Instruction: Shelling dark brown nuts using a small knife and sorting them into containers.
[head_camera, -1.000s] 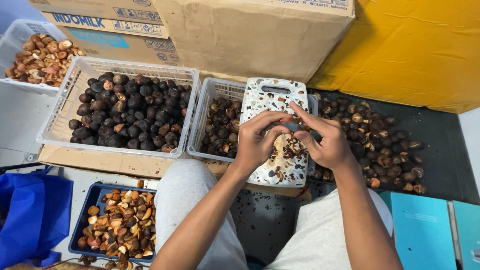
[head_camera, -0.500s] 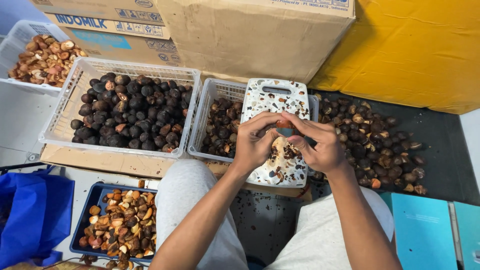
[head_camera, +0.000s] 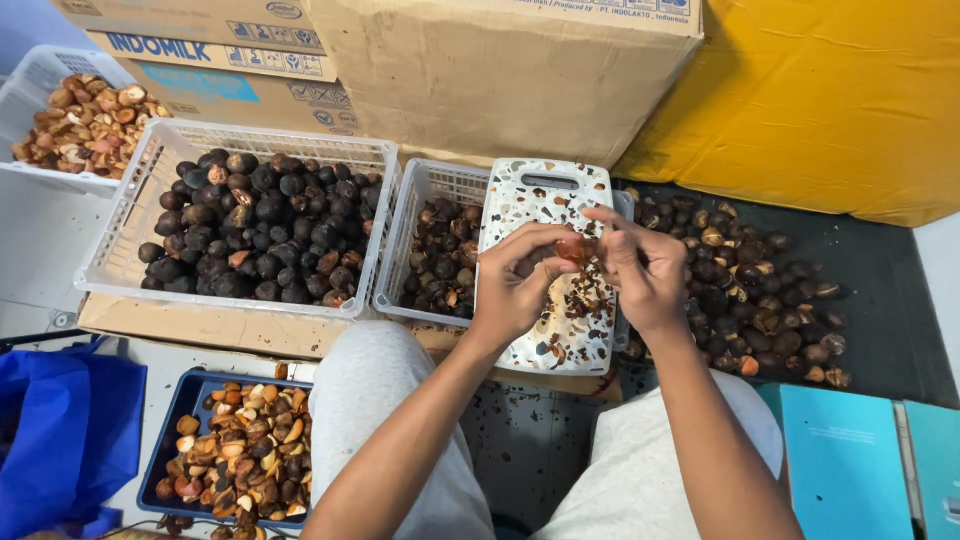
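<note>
We are pinching a small reddish-brown nut (head_camera: 570, 248) between left hand (head_camera: 517, 283) and right hand (head_camera: 645, 270), both grasping it; probably light, hard, gripped by fingertips at its sides.

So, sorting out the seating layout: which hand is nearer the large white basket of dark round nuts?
Left. The left hand is right of that basket; the right hand is farther right.

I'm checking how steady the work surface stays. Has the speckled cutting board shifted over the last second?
No. The speckled cutting board lies propped on the same white basket.
</note>
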